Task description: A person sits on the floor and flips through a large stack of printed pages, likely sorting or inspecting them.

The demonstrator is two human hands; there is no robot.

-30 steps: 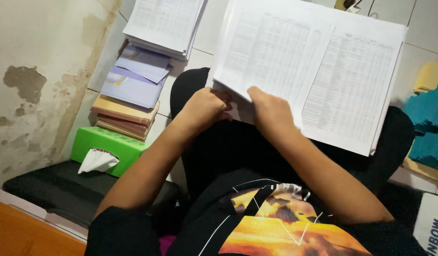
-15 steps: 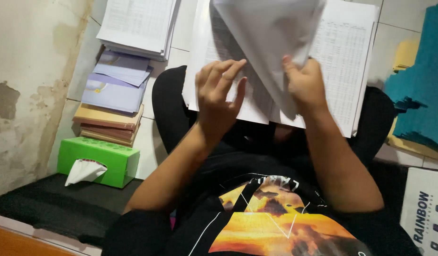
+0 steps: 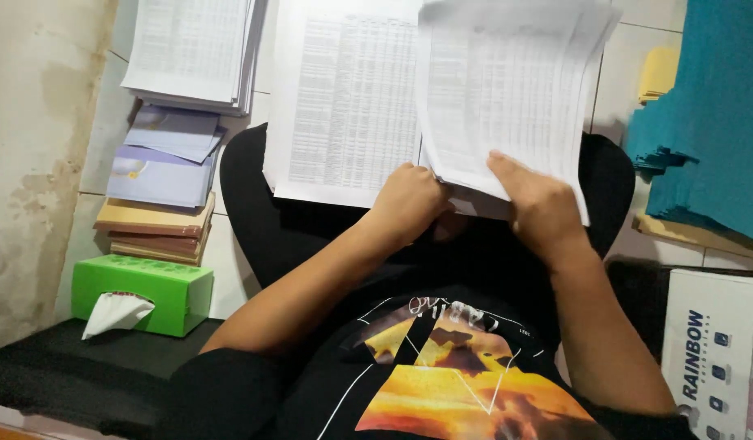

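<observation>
- Left hand (image 3: pixel 409 200) is curled shut at the bottom edge of the thick stack of white printed table sheets (image 3: pixel 348 98); right hand (image 3: pixel 539 204) pinches a lifted bundle of those sheets (image 3: pixel 507 90).
- I'd say keep that pinch low so the pages fan evenly, no creasing.
- The stack sits on the lap: dense grey columns, edges slightly splayed.
- Off left: a green tissue box (image 3: pixel 144 293).

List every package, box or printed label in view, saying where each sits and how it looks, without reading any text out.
Green rectangular cardboard tissue box: lower left on the floor beside the wall, a white tissue sticking out of its front.
White carton with dark blue printing and small blue icons: lower right edge, partly cut off.
White printed table sheets: top centre, held in both hands; dense grey rows, a sheaf lifted at the right.
</observation>
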